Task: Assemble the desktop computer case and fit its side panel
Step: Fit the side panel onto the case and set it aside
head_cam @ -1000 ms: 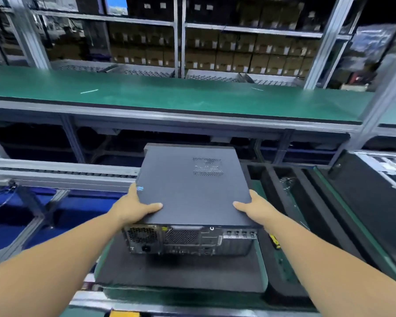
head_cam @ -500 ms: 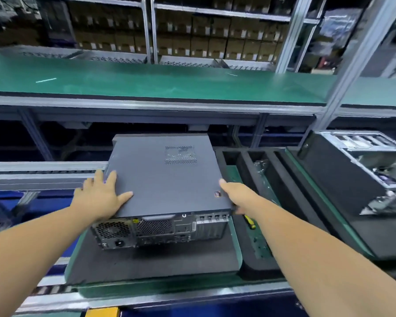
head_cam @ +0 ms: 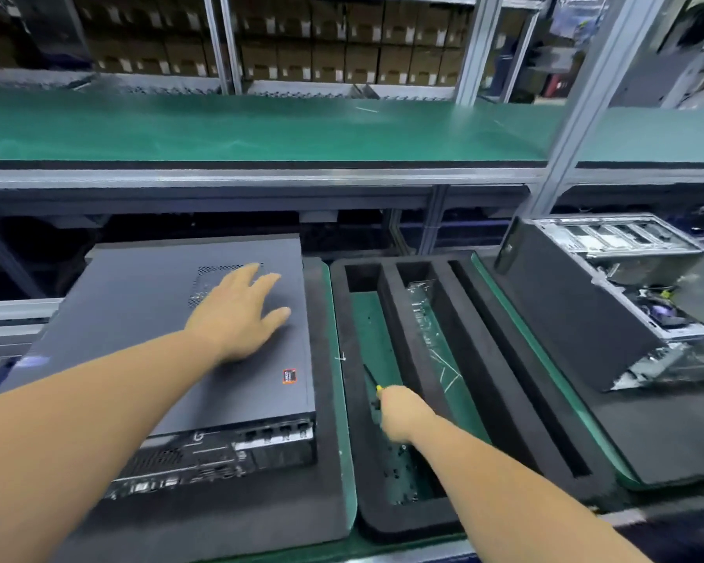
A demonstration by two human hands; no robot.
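Grey metal desktop computer case (head_cam: 171,339) lies flat on a black foam mat (head_cam: 220,518) on the desk, its side panel (head_cam: 147,302) facing up and its rear ports toward the viewer. Left hand (head_cam: 236,314) rests palm down on the panel near a vent grille, fingers spread. Just right of the case, the right hand (head_cam: 403,412) curls its fingers round a yellow-tipped screwdriver (head_cam: 376,394) inside a black foam tray (head_cam: 480,359). An open, unfinished case (head_cam: 635,294) sits further right
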